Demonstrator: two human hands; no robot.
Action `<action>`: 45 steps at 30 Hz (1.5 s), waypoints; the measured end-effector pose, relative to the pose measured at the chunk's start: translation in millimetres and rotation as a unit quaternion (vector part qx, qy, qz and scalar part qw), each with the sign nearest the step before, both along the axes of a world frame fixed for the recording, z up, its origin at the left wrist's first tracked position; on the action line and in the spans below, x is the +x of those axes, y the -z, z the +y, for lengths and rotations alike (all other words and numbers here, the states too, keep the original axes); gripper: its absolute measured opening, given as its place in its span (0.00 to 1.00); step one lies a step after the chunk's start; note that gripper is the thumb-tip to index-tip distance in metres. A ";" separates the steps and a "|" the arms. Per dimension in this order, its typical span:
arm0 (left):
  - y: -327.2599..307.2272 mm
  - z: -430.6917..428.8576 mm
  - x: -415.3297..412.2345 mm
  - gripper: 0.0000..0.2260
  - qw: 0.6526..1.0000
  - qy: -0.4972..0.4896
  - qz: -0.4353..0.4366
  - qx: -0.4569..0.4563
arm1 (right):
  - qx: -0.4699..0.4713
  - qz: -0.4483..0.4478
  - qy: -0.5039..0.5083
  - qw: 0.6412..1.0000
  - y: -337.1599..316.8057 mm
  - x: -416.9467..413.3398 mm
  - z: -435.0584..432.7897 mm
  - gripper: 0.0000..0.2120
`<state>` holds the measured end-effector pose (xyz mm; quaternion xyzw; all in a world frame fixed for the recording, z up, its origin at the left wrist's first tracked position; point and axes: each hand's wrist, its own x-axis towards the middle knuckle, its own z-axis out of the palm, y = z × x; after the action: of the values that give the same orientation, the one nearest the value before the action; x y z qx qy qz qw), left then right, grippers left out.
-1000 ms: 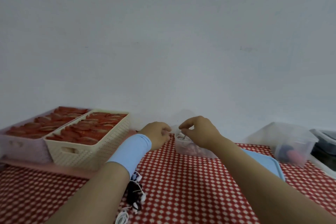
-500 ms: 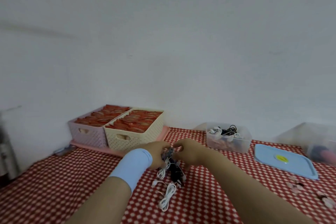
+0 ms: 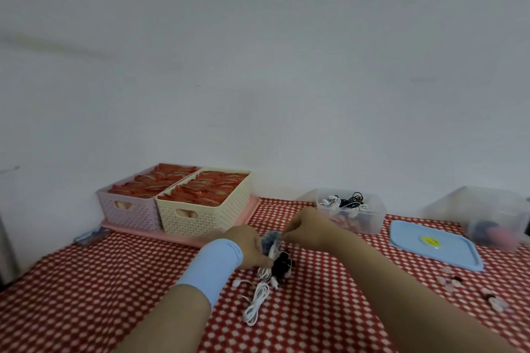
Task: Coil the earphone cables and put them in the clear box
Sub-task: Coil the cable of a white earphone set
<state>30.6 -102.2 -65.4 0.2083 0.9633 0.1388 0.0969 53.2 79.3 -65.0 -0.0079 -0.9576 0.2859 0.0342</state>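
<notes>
Your left hand and right hand both curl, pinching the earphone cables bunched between them — fingertips blurred, cable count unreadable. One clear box sits beyond your right hand, cables inside; one blue lid farther right; two baskets beyond your left hand.

We note clear box at back of table, coiled earphones inside. Left of box, nearer us: our left hand, blue wristband behind it, grips earphone tangle; our right hand pinches same tangle from above. Blue lid just right of box. Filled baskets well left of box.
</notes>
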 end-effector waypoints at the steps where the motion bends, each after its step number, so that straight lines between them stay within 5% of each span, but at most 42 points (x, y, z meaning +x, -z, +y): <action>1: 0.2 3.9 0.4 0.13 1.000 0.003 -0.009 -0.008 | 0.001 -0.008 -0.002 1.000 0.5 2.7 3.8 0.05; 8: -7.4 12.4 5.9 0.09 1.000 -0.011 0.010 -0.011 | -0.011 0.023 -0.001 1.000 -1.5 18.7 12.6 0.11; 14: -32.8 20.9 20.6 0.06 0.986 -0.018 0.096 0.138 | -0.119 0.032 -0.064 0.990 -15.4 25.0 12.2 0.23; 20: -49.5 54.5 38.8 0.06 0.970 0.048 0.113 0.207 | -0.215 0.050 -0.038 0.975 -25.3 52.8 47.8 0.05; 24: -47.9 98.7 58.7 0.07 0.969 0.066 0.105 0.213 | -0.205 0.027 0.005 0.978 -29.7 85.3 90.1 0.13; 27: -39.4 139.3 69.6 0.10 0.975 0.085 0.091 0.186 | -0.193 0.017 0.071 0.978 -27.0 108.8 129.1 0.16; 33: -14.8 207.5 86.2 0.11 0.985 0.129 0.091 0.071 | -0.108 -0.063 0.123 0.985 -14.8 143.0 193.3 0.07; 39: 1.1 236.0 82.6 0.06 0.985 0.133 0.104 -0.038 | -0.108 -0.030 0.181 0.977 -16.0 161.4 235.2 0.05; 45: 2.2 235.7 73.7 0.22 0.975 0.112 0.153 -0.114 | -0.076 -0.011 0.182 0.980 -10.9 164.0 249.2 0.05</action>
<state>104.3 133.6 -67.6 0.3215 0.9467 -0.0171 -0.0136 217.2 328.5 -54.2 -0.1875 -0.9160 0.3466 0.0746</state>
